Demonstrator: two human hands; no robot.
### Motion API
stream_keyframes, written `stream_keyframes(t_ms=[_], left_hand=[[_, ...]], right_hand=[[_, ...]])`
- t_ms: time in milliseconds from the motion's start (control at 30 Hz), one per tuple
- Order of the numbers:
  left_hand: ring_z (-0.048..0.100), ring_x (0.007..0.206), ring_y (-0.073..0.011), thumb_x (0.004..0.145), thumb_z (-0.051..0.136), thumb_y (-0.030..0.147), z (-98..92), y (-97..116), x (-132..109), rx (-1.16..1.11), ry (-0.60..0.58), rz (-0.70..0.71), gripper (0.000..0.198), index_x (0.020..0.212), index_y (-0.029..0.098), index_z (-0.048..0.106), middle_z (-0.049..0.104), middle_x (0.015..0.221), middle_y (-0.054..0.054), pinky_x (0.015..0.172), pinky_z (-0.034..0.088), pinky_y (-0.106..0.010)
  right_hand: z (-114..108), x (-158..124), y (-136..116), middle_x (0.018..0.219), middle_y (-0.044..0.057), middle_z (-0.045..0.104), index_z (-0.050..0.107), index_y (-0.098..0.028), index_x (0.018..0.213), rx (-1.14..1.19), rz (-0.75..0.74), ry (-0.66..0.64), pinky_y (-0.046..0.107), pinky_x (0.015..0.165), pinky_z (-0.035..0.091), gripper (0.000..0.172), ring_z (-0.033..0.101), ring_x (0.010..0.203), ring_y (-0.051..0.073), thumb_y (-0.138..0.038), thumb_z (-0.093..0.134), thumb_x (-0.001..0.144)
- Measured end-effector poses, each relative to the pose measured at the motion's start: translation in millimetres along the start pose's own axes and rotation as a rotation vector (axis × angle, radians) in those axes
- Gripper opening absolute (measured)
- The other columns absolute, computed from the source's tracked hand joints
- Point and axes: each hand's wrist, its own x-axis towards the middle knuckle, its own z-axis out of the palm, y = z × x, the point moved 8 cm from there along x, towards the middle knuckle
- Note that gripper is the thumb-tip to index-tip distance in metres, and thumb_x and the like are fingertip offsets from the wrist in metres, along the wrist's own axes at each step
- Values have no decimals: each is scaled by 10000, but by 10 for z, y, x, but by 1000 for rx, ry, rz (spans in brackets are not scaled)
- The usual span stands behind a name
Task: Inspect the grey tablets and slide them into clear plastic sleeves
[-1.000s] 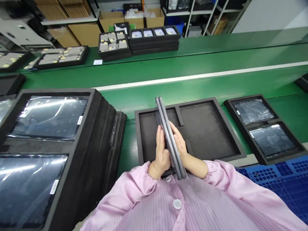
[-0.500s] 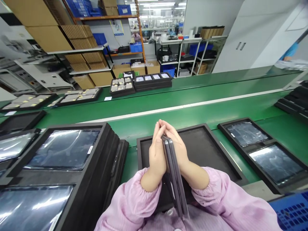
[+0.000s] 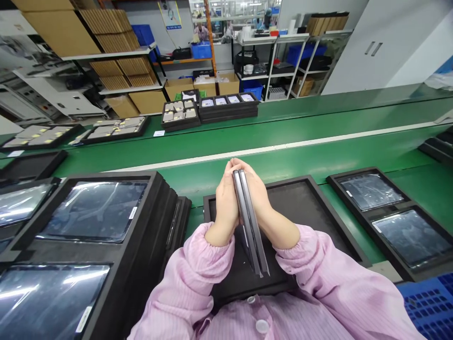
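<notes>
Left hand, right hand, two slim panels between, one black tray below

You have room above the flat green bench at mid-frame; a tall black foam tray stack blocks lower left, a perforated blue plastic crate lower right.

Two thin, dark grey, flat rectangular slabs with rounded corners are standing on their long edges, face to face: the left slab and the right slab. They are pressing close together at the far end, with a narrow dark seam running between them. Their near ends are slanting rightward, small bits of clear film poking out at the corners. Both are resting between the left hand and the right hand, above a black rectangular foam tray.
</notes>
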Motion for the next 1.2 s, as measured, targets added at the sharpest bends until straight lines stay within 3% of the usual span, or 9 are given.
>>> stream_keyframes(t_ms=[167,267,367,500,600,733,867,1033,1200], left_hand=[[518,1247,-193,966,340,356,-13,-24,48,49,17,-36,417,1207,134,598,583,1323,-92,1076,374,-292],[493,1269,-224,944,353,470,-41,-30,87,83,16,62,497,1237,131,567,544,1359,-125,1088,362,-346],[519,1224,-261,875,369,636,-57,49,113,150,-5,277,582,1059,156,643,590,1282,-135,1044,393,-391],[630,833,-217,838,319,716,-47,121,156,251,-54,425,620,809,174,618,669,853,-88,764,490,-337],[564,664,-178,820,335,732,-83,164,215,398,-9,456,588,728,197,559,589,677,-29,635,437,-296],[481,579,-155,825,312,732,-154,208,293,488,64,489,573,635,214,467,495,584,5,578,373,-278],[479,564,-156,823,309,734,-223,178,349,489,117,477,575,654,214,488,503,573,10,563,365,-277],[504,580,-166,810,310,748,-250,160,344,510,144,492,595,681,210,529,532,588,3,581,380,-285],[532,594,-170,803,312,757,-248,154,330,505,149,491,606,686,207,540,558,601,-1,590,400,-286]], right_hand=[[12,51,-14,1084,56,667,606,-186,989,-43,-44,-20,331,953,473,281,598,1075,219,-322,499,767],[30,98,61,1133,63,642,587,-192,1040,-26,-23,-72,338,961,466,320,575,1116,225,-353,523,770],[-26,133,97,1237,74,580,540,-202,1123,-32,-56,-48,343,1001,429,388,525,1179,212,-334,544,758],[-243,85,-77,1162,77,601,549,-202,1119,-161,-207,33,350,982,419,422,537,1116,209,-320,607,718],[-406,22,-157,885,46,674,634,-189,949,-190,-86,-74,301,721,504,324,610,769,175,-403,662,707],[-653,-105,-269,723,48,693,708,-156,811,-227,100,-189,211,433,373,329,490,470,91,-443,727,653],[-769,-186,-358,733,55,701,741,-151,814,-270,135,-248,199,387,322,307,448,420,68,-401,757,636],[-727,-226,-369,528,-10,589,760,-150,867,-388,168,-362,194,416,341,323,443,444,79,-414,739,680],[-643,-268,-389,621,-7,647,766,-183,907,-497,232,-462,194,428,326,334,450,480,83,-427,745,680]])
